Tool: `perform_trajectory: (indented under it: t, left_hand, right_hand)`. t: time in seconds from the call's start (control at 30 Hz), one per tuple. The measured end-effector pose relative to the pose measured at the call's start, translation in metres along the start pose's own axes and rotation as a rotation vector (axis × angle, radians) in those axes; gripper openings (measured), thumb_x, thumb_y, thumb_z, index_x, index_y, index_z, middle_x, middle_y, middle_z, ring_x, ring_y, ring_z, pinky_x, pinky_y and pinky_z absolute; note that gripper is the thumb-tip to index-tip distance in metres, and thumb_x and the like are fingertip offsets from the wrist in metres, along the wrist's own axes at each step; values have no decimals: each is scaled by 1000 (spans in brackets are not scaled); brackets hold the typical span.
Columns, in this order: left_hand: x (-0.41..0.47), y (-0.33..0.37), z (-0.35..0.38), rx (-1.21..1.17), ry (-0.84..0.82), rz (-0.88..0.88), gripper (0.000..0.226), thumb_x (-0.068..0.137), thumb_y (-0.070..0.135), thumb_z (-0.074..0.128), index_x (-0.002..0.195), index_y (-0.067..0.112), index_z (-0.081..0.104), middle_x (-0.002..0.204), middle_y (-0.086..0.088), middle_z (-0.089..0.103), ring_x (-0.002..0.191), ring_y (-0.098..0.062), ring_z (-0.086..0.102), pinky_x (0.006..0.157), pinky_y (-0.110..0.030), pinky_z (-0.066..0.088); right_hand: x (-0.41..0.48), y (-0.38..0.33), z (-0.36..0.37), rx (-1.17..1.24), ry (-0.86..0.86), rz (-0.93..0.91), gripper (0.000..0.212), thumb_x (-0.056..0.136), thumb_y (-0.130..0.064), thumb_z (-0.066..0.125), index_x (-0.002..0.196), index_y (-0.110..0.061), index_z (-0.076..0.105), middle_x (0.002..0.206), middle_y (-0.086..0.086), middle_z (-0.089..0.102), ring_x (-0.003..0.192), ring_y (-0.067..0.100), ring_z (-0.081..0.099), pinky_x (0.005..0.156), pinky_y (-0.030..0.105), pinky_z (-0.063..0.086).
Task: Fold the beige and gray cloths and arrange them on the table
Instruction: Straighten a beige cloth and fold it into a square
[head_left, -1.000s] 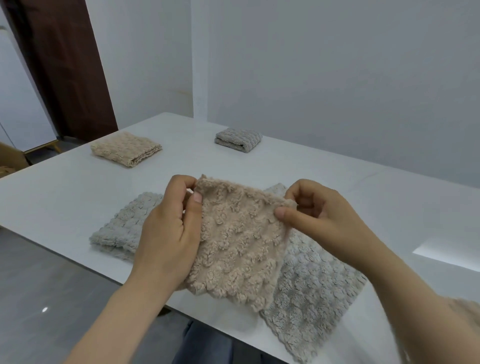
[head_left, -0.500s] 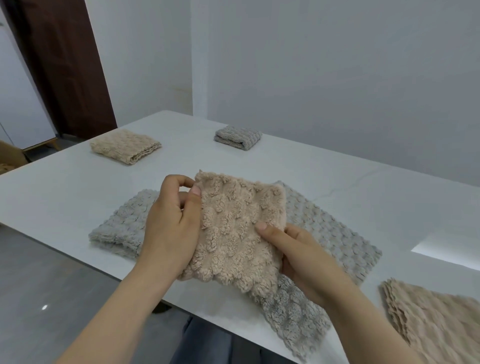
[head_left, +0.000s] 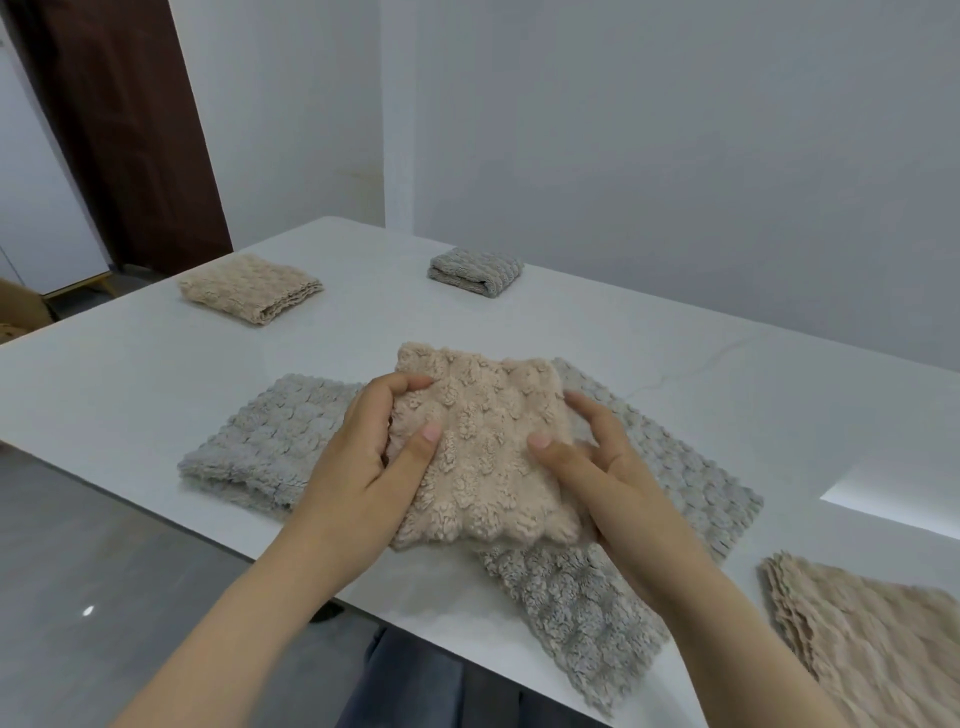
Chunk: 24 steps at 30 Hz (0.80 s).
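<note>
A folded fluffy beige cloth (head_left: 483, 447) is held between both hands just above the table's near edge. My left hand (head_left: 363, 467) grips its left side, thumb on top and fingers curled round the edge. My right hand (head_left: 597, 467) grips its right side, thumb on top and fingers underneath. Beneath it an unfolded gray cloth (head_left: 275, 441) lies spread on the white table (head_left: 130, 374), one corner hanging over the near edge. A folded beige pile (head_left: 249, 288) sits far left and a folded gray cloth (head_left: 475, 271) far centre.
A stack of flat beige cloths (head_left: 862, 639) lies at the near right corner of the table. A dark wooden door (head_left: 119, 130) stands behind the table at left. White walls close off the back. My lap shows below the table edge.
The beige cloth has come down from being held up by its top corners to lying low over the gray cloth. My right hand has moved from the top corner to its right side.
</note>
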<state>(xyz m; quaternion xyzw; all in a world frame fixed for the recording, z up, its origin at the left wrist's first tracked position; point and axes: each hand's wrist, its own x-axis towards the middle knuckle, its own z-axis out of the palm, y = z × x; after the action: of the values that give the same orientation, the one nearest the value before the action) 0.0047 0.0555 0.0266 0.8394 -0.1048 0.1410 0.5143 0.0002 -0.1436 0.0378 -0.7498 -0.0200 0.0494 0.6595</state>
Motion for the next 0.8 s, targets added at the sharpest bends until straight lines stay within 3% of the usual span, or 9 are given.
perform_trajectory:
  t: [0.1, 0.23, 0.33, 0.4, 0.5, 0.6, 0.67, 0.73, 0.8]
  left_hand:
    - [5, -6, -1, -57, 0, -90, 36, 90, 49, 50, 124, 41, 43, 104, 20, 56, 77, 0, 56, 65, -10, 38]
    - [7, -9, -1, -37, -11, -134, 48, 79, 55, 43, 125, 43, 41, 102, 4, 53, 85, -17, 55, 68, -10, 37]
    - [7, -9, 0, -66, -24, -164, 35, 91, 47, 51, 124, 43, 41, 91, 4, 47, 67, -3, 43, 61, -7, 38]
    - [7, -9, 1, -93, -30, -177, 34, 92, 36, 53, 123, 42, 41, 83, 11, 40, 62, 6, 34, 60, -1, 38]
    - [7, -7, 0, -98, -33, -186, 36, 91, 32, 54, 124, 41, 41, 79, 15, 39, 57, 14, 43, 62, 6, 36]
    - [8, -7, -1, -113, -45, -186, 39, 91, 36, 58, 126, 40, 42, 89, 17, 49, 65, 24, 43, 65, 3, 35]
    - [8, -10, 0, -123, -52, -181, 41, 90, 34, 59, 128, 38, 43, 113, 18, 51, 87, 25, 37, 78, -7, 35]
    - [9, -11, 0, -142, -50, -185, 42, 91, 27, 58, 129, 36, 43, 127, 18, 44, 111, 15, 34, 88, -19, 31]
    - [10, -11, 0, -166, -42, -190, 42, 91, 23, 58, 128, 36, 44, 129, 18, 43, 116, 14, 32, 92, -22, 30]
  right_hand:
    - [-7, -3, -14, -227, -105, -70, 89, 63, -61, 76, 133, -68, 22, 124, -32, 45, 102, 2, 64, 83, 24, 46]
    - [-13, -4, -19, -306, -181, -145, 79, 74, -25, 80, 129, -60, 36, 113, -26, 61, 88, 7, 70, 72, 21, 55]
    - [-12, -1, -14, -520, -51, -325, 52, 77, -33, 64, 123, -49, 48, 118, -22, 58, 83, -3, 61, 74, 19, 48]
    - [-11, 2, -12, -655, 13, -434, 45, 75, -40, 54, 120, -41, 56, 124, -29, 52, 100, -10, 54, 86, 19, 46]
    - [-12, 4, -12, -689, 34, -500, 40, 80, -39, 49, 117, -36, 63, 125, -30, 52, 118, -11, 48, 90, 15, 47]
    - [-13, 5, -14, -658, 11, -510, 38, 82, -38, 48, 116, -37, 65, 127, -26, 54, 118, -10, 49, 83, 7, 45]
    - [-14, 5, -15, -641, 3, -506, 36, 84, -34, 48, 115, -38, 65, 127, -25, 55, 117, -9, 51, 82, 5, 44]
    - [-15, 6, -16, -659, 5, -510, 35, 85, -26, 49, 115, -36, 67, 127, -24, 56, 113, -8, 53, 82, 4, 41]
    - [-16, 5, -18, -684, -13, -510, 38, 85, -28, 46, 115, -32, 68, 127, -21, 57, 104, -7, 56, 81, 5, 41]
